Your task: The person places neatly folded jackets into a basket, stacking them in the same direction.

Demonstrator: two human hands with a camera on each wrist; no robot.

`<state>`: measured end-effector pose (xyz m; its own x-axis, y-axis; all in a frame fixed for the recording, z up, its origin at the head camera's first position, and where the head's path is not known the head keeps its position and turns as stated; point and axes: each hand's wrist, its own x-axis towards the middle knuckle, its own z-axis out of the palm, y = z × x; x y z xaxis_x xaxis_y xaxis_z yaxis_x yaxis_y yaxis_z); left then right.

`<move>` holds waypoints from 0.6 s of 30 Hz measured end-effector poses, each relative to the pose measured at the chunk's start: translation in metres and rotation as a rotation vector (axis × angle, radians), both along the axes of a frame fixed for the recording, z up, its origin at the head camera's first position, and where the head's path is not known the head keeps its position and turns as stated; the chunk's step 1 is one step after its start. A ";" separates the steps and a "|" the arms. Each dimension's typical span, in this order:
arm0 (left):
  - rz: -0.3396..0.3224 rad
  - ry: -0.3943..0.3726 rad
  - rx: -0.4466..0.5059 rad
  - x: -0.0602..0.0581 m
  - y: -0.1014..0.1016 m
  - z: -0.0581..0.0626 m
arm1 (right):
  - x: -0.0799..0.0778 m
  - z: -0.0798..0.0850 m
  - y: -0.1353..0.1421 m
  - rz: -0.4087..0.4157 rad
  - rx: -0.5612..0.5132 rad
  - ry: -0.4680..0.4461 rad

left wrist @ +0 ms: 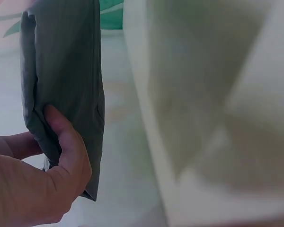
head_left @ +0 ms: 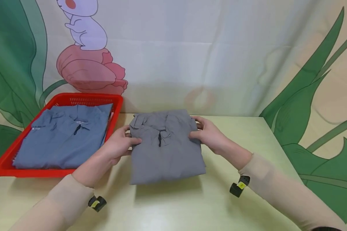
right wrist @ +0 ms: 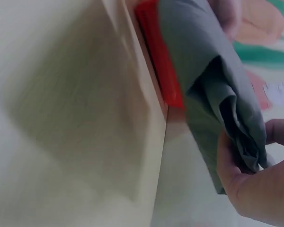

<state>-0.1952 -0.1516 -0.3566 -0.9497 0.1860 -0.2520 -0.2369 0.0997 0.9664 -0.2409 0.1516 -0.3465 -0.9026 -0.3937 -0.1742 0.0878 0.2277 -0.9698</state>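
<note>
A folded grey shirt (head_left: 167,157) with a short zip and black pull hangs above the table, its shadow falling below it. My left hand (head_left: 121,142) grips its left edge, thumb on the front face. On the opposite edge my right hand (head_left: 208,133) holds it in the same way. The left wrist view shows the shirt (left wrist: 71,71) edge-on between thumb and fingers of the left hand (left wrist: 42,184). In the right wrist view its folded layers (right wrist: 227,104) show, pinched by the right hand (right wrist: 265,184).
At the left of the table (head_left: 234,205) stands a red plastic basket (head_left: 117,109). A folded blue shirt (head_left: 66,141) with a black zip pull lies in it. Behind the table hangs a curtain (head_left: 173,64) printed with leaves and a cartoon animal.
</note>
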 end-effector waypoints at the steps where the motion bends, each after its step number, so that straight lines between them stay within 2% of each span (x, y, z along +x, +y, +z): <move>1: -0.011 0.010 -0.019 0.000 -0.005 0.006 | 0.000 0.004 -0.004 -0.003 0.000 0.014; 5: -0.050 0.050 -0.120 -0.004 -0.028 0.028 | 0.000 0.020 -0.026 -0.019 -0.016 0.061; 8: -0.070 0.068 -0.193 -0.010 -0.050 0.040 | -0.003 0.029 -0.044 -0.027 -0.042 0.072; 12: -0.103 0.088 -0.265 -0.025 -0.084 0.048 | -0.011 0.034 -0.073 -0.018 -0.072 0.079; 18: -0.156 0.105 -0.361 -0.047 -0.138 0.050 | -0.018 0.027 -0.123 -0.026 -0.074 0.115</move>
